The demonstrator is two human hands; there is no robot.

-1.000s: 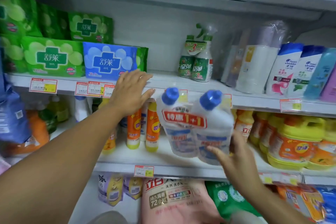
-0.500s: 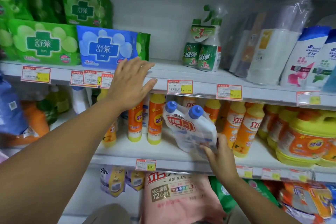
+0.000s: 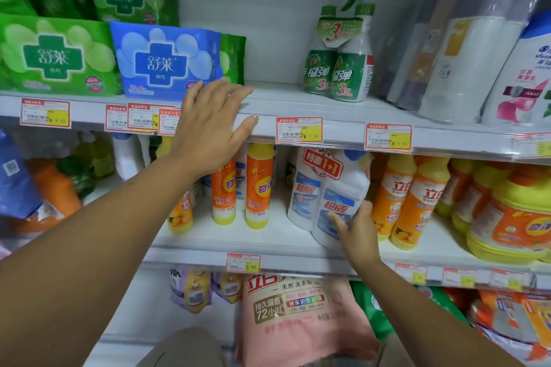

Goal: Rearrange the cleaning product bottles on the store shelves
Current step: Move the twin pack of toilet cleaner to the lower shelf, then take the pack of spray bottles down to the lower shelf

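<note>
A twin pack of white cleaner bottles [image 3: 322, 197] with blue caps and a red 1+1 band stands on the middle shelf [image 3: 268, 240], between orange-and-yellow bottles on both sides. My right hand [image 3: 356, 231] grips its lower right corner; the pack leans slightly. My left hand [image 3: 213, 125] lies flat, fingers spread, on the front edge of the upper shelf [image 3: 328, 116], holding nothing. A green twin pack of spray bottles [image 3: 341, 68] stands on the upper shelf.
Green and blue soft packs [image 3: 167, 61] fill the upper shelf's left; shampoo bottles [image 3: 524, 77] and wrapped white bottles its right. Two slim orange bottles [image 3: 241, 188] stand left of the twin pack, yellow-orange detergent bottles [image 3: 411, 199] right. A pink bag [image 3: 298, 316] lies below.
My right hand has carried the twin pack from in front of the shelf edge down and back onto the middle shelf, now nearly upright. My left hand has stayed on the upper shelf edge.
</note>
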